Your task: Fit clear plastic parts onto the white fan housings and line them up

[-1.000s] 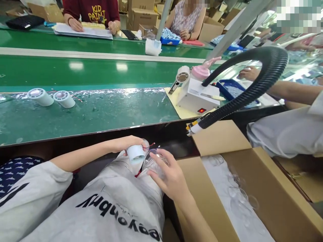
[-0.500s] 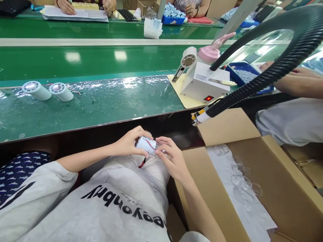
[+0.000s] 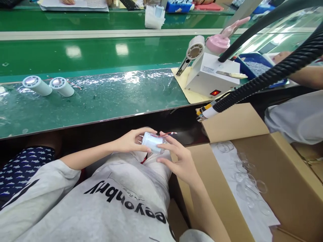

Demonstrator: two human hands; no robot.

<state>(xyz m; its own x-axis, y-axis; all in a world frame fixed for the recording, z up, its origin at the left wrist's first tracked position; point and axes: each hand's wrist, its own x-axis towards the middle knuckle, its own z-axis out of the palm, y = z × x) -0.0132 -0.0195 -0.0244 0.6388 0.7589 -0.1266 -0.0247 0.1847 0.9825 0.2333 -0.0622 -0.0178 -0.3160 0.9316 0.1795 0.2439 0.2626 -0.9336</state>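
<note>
Over my lap, both hands hold a small white cylinder with a clear cap at its right end and thin red wires trailing off toward the right. My left hand wraps its fingers round the cylinder's left end. My right hand grips the capped right end with thumb and fingers. Two more white cylinders lie side by side on the green bench at the far left, out of reach of either hand.
An open cardboard box at my right holds several clear caps on white paper. A white machine with a red light sits on the bench, and a black ribbed hose arcs above the box. A co-worker's arm is at the right.
My hands came together: the clear cap held apart in my right hand now sits on the cylinder's end. The cylinder turned to lie sideways, and the view tilted further down.
</note>
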